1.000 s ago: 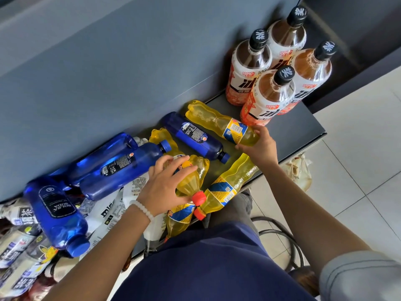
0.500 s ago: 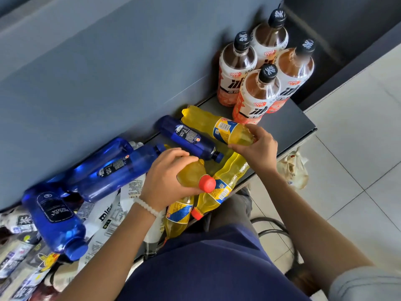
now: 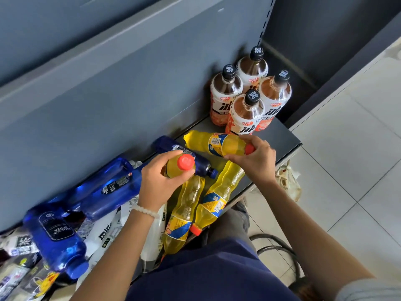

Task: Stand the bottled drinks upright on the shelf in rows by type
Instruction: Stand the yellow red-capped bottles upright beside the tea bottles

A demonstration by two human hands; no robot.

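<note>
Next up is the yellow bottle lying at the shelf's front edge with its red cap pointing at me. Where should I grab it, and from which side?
Probably the narrow waist of the yellow bottle, just above its label, taken from above and from the right. It lies flat with its red cap overhanging the shelf edge, another yellow bottle crowds its left, and the pinched waist suits curled fingers for tipping it upright.

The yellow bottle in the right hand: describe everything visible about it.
The yellow bottle is clear plastic filled with yellow drink, with a blue-and-yellow label around its middle and a red cap. It lies on its side across the shelf, base toward the back panel, cap toward the front edge. The right hand grips its neck end, partly covering the cap. It lies just before the upright tea bottles.
</note>
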